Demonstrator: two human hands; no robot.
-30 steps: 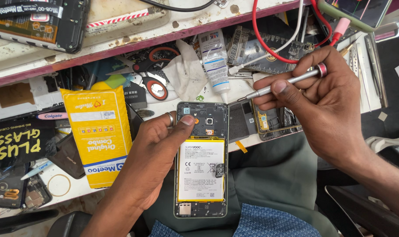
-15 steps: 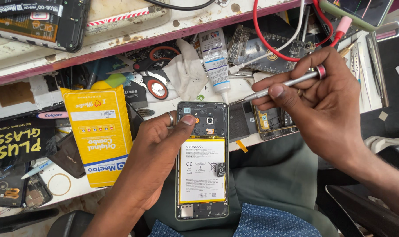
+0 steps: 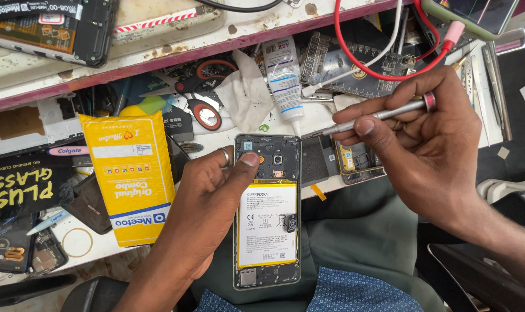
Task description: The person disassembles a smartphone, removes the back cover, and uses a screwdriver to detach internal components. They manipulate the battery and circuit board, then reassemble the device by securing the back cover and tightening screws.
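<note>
We hold the opened phone (image 3: 267,211) in our left hand (image 3: 207,199), back cover off, over the lap at the near edge of the tabletop (image 3: 326,115). The left fingers (image 3: 248,162) are clenched around the phone's left side, with the thumb tip pressed on the dark upper board beside the camera module. The white-and-yellow battery (image 3: 268,222) fills the middle of the frame.

Our right hand (image 3: 424,144) grasps a slim metal screwdriver (image 3: 378,114) with a red ring near its far end. The right fingers are closed on its shaft, and the tip points left, just above the phone's top right corner. We cannot tell whether the tip touches the phone.

On the tabletop, a yellow packet (image 3: 132,173) lies left of the phone, just beside the left wrist. A white glue tube (image 3: 284,81) lies beyond the phone, nozzle pointing near. Red-handled scissors (image 3: 201,104) lie left of the tube. A red cable (image 3: 383,58) loops over a circuit board (image 3: 355,63) at the far right.
</note>
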